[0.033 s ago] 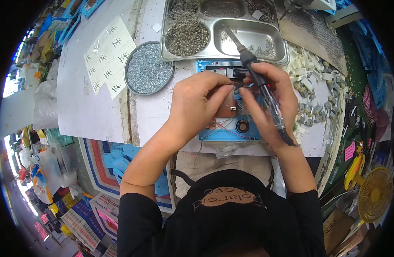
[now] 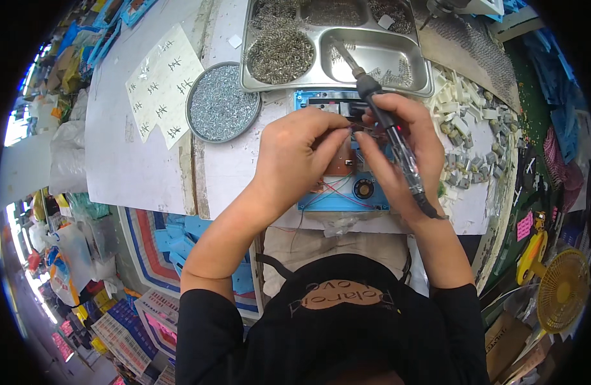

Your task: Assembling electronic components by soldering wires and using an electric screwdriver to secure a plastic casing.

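My left hand [image 2: 294, 151] is closed in a pinch over a blue plastic housing [image 2: 314, 203]. What sits between its fingertips is too small to make out. My right hand [image 2: 411, 144] grips a soldering iron [image 2: 386, 117] with a dark, partly clear handle and a small red light. Its metal tip points away from me, over the steel tray. The thumb and fingertips of the two hands nearly meet above a brown circuit board [image 2: 339, 165]. Thin red and green wires run from the board, beside a round black speaker [image 2: 363, 188]. My fingers hide part of the housing.
A compartmented steel tray [image 2: 426, 80] of springs stands at the far side. Left of the housing, a round dish [image 2: 191, 122] holds small metal parts, next to a marked paper sheet [image 2: 155, 96]. Loose white and grey blocks [image 2: 465, 138] are heaped on the right. A yellow fan [image 2: 563, 290] stands lower right.
The soldering iron has shifted very slightly left, along with my right hand. My left hand stays almost in place.
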Action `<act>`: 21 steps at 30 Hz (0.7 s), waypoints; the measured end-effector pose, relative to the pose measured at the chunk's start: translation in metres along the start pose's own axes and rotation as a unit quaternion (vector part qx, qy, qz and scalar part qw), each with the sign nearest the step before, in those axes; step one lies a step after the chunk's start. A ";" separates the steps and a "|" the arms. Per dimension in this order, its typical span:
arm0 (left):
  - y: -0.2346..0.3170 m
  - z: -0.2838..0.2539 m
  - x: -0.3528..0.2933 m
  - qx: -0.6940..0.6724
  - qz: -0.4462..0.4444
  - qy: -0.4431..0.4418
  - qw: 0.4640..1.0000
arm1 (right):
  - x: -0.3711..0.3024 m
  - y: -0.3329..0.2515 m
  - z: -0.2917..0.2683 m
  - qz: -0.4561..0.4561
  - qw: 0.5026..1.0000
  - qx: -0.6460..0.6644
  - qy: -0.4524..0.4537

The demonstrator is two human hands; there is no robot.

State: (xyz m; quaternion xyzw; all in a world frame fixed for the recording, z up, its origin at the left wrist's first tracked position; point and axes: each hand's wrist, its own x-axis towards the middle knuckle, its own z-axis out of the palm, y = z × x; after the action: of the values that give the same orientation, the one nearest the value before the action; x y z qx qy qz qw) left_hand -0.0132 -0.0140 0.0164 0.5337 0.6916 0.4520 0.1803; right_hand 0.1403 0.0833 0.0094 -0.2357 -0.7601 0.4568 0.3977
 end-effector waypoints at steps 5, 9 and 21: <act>-0.005 0.000 0.001 0.042 0.071 0.017 0.996 | 0.001 -0.001 0.001 0.001 1.000 0.004 0.003; -0.006 0.002 -0.002 0.084 0.094 0.032 0.991 | -0.002 -0.003 0.003 -0.008 1.000 0.002 -0.001; -0.001 0.018 -0.003 0.071 0.082 0.090 0.990 | -0.003 0.002 0.010 0.021 0.999 0.000 0.044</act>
State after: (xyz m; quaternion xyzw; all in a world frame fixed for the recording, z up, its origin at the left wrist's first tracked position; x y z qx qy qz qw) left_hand 0.0005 -0.0086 0.0053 0.5574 0.6891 0.4612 0.0418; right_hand 0.1334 0.0772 0.0036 -0.2715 -0.7367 0.4540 0.4212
